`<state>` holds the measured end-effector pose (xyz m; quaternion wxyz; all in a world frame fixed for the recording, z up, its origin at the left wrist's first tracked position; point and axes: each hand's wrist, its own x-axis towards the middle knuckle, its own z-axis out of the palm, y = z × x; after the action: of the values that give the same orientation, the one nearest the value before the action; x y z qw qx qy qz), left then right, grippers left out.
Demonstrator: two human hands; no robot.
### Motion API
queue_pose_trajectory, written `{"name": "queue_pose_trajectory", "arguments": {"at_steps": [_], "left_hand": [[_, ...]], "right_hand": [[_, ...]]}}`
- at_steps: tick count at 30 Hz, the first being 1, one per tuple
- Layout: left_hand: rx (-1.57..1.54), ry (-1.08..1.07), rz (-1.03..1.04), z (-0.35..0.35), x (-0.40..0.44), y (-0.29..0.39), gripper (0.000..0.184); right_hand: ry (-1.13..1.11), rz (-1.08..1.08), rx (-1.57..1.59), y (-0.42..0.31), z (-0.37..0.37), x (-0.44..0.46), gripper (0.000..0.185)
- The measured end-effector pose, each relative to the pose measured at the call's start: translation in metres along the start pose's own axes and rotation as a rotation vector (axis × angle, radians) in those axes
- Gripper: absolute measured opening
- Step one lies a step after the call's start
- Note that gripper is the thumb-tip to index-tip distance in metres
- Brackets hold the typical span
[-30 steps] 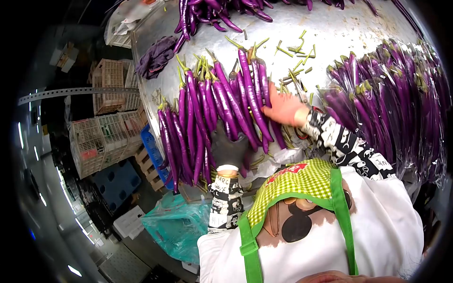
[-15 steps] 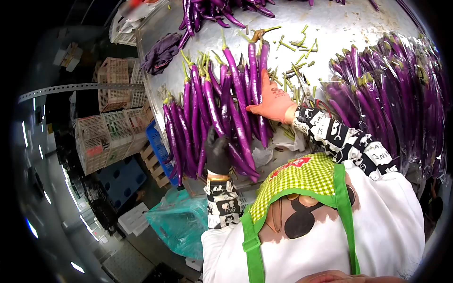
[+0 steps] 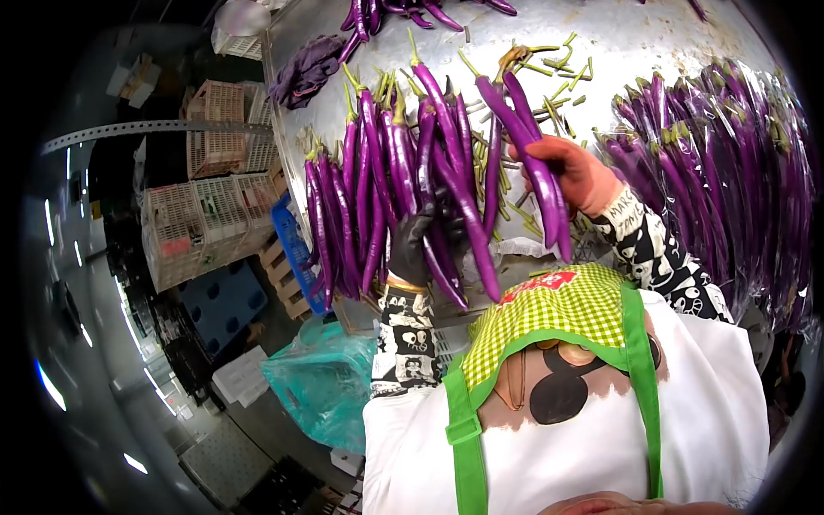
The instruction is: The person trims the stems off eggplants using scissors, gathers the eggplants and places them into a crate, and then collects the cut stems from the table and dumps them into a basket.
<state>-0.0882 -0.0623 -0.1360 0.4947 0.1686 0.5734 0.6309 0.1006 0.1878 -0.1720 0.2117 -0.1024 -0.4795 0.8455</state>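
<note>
My right hand (image 3: pixel 577 174), in an orange glove, is closed round long purple eggplants (image 3: pixel 534 163), lifted and slanting over the table beside the pile. My left hand (image 3: pixel 414 245), in a black glove, is wrapped round the lower part of eggplants (image 3: pixel 429 184) in the middle of the pile; its fingers are partly hidden by them. More loose eggplants (image 3: pixel 322 223) lie side by side to the left, green stems pointing away from me. Cut green stem pieces (image 3: pixel 562 90) are scattered on the metal table (image 3: pixel 592 43) beyond my right hand.
Eggplants in clear plastic bags (image 3: pixel 704 172) are stacked on the right. A dark purple cloth (image 3: pixel 306 70) lies at the table's left edge, with more eggplants (image 3: pixel 403 13) at the far side. Plastic crates (image 3: pixel 202 223) and a teal plastic bag (image 3: pixel 318 386) are on the left.
My right hand has closed on eggplants and drawn them right, away from the pile. My left hand has shifted slightly right and up, its fingers now among the eggplants.
</note>
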Motion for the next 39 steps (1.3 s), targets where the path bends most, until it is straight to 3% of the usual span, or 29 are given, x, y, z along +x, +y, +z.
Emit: {"name": "queue_pose_trajectory", "arguments": {"at_steps": [2, 4, 6, 7, 10, 13, 15, 18, 19, 20, 22, 24, 25, 28, 29, 30, 33, 37, 39], "left_hand": [[0.019, -0.056, 0.075, 0.016, -0.004, 0.014, 0.034], [-0.25, 0.011, -0.012, -0.037, 0.005, -0.049, 0.042], [-0.557, -0.045, -0.103, -0.006, 0.001, -0.021, 0.047], [-0.641, -0.06, -0.174, -0.008, 0.0, -0.021, 0.049], [-0.53, -0.092, -0.105, 0.0, -0.003, -0.01, 0.05], [-0.791, -0.101, -0.095, 0.012, -0.006, -0.001, 0.046], [-0.813, -0.06, -0.095, 0.024, -0.005, 0.011, 0.044], [-0.819, -0.162, -0.215, -0.008, 0.007, -0.01, 0.038], [0.008, -0.265, 0.287, -0.015, 0.004, -0.024, 0.033], [0.783, 0.029, 0.776, -0.014, 0.003, -0.029, 0.028], [0.858, 0.042, 0.819, -0.018, 0.001, -0.036, 0.031], [0.791, 0.038, 0.61, -0.011, -0.003, -0.026, 0.032], [0.771, 0.038, 0.543, -0.013, -0.003, -0.025, 0.033], [0.74, 0.036, 0.41, -0.023, -0.001, -0.031, 0.034], [0.869, 0.006, 0.528, -0.023, 0.0, -0.027, 0.034], [0.754, 0.029, 0.479, -0.026, 0.002, -0.033, 0.034], [0.521, 0.059, 0.388, -0.028, 0.005, -0.039, 0.032], [0.548, 0.013, 0.386, -0.031, 0.003, -0.034, 0.031], [0.553, 0.025, 0.319, -0.034, 0.005, -0.034, 0.031]], "right_hand": [[-0.127, -0.18, -0.258, -0.017, -0.005, 0.001, 0.037], [0.08, 0.387, 0.472, -0.044, 0.027, -0.008, 0.041], [0.148, 0.487, 0.328, -0.046, 0.042, -0.007, 0.051], [0.169, 0.486, 0.305, -0.038, 0.045, -0.005, 0.049], [0.105, 0.428, 0.135, -0.032, 0.048, 0.002, 0.045], [0.101, 0.361, -0.019, -0.034, 0.061, 0.003, 0.045], [0.039, 0.392, -0.018, -0.036, 0.072, 0.007, 0.045], [-0.064, 0.463, 0.068, -0.02, 0.08, 0.011, 0.05], [-0.092, 0.457, 0.079, -0.015, 0.087, 0.011, 0.051], [-0.118, 0.453, 0.091, -0.008, 0.091, 0.01, 0.052], [-0.152, 0.412, -0.042, 0.002, 0.091, 0.009, 0.05], [-0.2, 0.421, -0.127, 0.001, 0.092, 0.01, 0.051], [-0.19, 0.322, -0.191, -0.002, 0.093, 0.008, 0.05], [-0.27, 0.491, -0.149, -0.016, 0.101, 0.008, 0.059], [-0.248, 0.48, -0.215, -0.008, 0.1, 0.008, 0.059], [-0.225, 0.47, -0.281, 0.0, 0.098, 0.008, 0.058], [-0.018, 0.427, 0.047, 0.017, 0.111, -0.004, 0.053], [0.128, 0.256, 0.03, 0.017, 0.116, -0.004, 0.049], [0.127, 0.284, 0.09, 0.02, 0.112, 0.003, 0.055]]}}
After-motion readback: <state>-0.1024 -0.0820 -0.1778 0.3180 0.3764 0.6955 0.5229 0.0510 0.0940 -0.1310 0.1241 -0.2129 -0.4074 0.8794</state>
